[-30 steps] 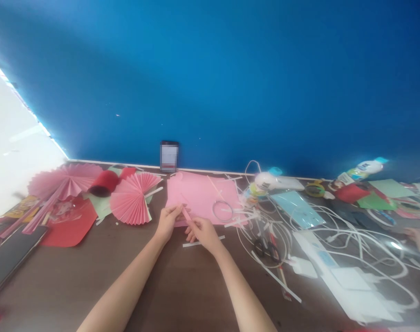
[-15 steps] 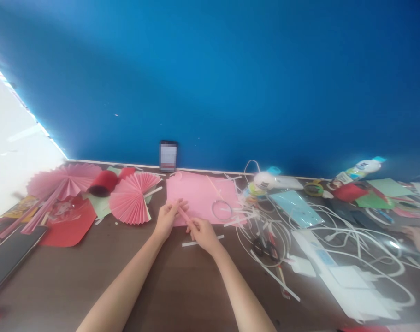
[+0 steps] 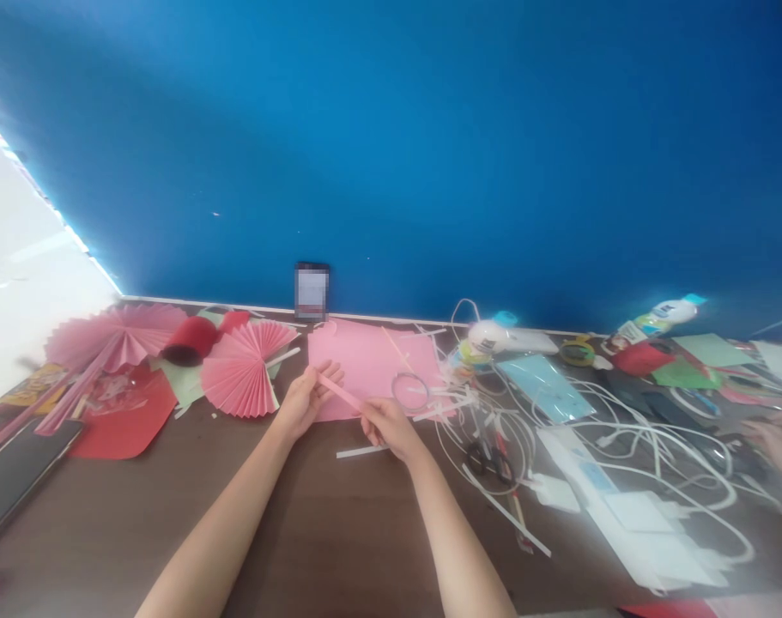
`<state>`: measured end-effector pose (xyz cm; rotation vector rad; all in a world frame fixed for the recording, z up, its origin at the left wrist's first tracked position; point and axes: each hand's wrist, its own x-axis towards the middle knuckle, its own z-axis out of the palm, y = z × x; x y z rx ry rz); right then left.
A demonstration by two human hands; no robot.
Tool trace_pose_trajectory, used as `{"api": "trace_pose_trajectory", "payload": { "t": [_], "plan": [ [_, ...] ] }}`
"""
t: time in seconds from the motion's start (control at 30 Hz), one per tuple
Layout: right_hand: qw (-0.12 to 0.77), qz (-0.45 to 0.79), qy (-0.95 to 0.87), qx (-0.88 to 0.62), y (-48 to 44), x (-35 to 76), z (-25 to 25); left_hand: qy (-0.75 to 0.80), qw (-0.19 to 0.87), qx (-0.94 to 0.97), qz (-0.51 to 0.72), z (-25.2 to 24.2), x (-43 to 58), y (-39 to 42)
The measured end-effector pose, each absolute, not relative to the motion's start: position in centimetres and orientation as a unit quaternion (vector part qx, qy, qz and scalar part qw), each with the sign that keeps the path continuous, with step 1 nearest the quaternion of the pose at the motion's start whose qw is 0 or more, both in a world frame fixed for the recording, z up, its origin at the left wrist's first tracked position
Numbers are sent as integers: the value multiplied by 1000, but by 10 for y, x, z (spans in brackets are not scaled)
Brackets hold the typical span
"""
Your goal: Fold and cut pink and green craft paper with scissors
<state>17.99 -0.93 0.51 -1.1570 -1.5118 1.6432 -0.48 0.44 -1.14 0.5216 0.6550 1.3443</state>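
Since a second ago left hand [image 3: 306, 396] and right hand [image 3: 387, 425] spread apart, fingers pinched on pink strip [image 3: 340, 393], now stretched between them, pink sheet [image 3: 371, 356] just beyond.

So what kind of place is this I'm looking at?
Probably a paper-craft worktable against a blue wall: pleated pink paper fans, a flat pink paper sheet and black-handled scissors lie on the brown tabletop.

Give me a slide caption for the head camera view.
Left hand and right hand hold a pink strip by a pink sheet; fans left, scissors right.
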Motion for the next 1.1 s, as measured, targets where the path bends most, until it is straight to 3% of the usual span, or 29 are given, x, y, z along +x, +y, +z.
{"api": "trace_pose_trajectory", "payload": {
  "t": [0.33, 0.8, 1.1],
  "plan": [
    [342, 463, -658, -486, -13, 171, 4, 350, 678, 293, 577, -14, 5, -1],
    [354, 614, -566, -421, -15, 162, -3, 330, 700, 286, 564, -11, 12, -7],
    [362, 592, -581, -425, -14, 159, -2, 304, 707, 245, 590, -11, 9, -3]
  ]
}}
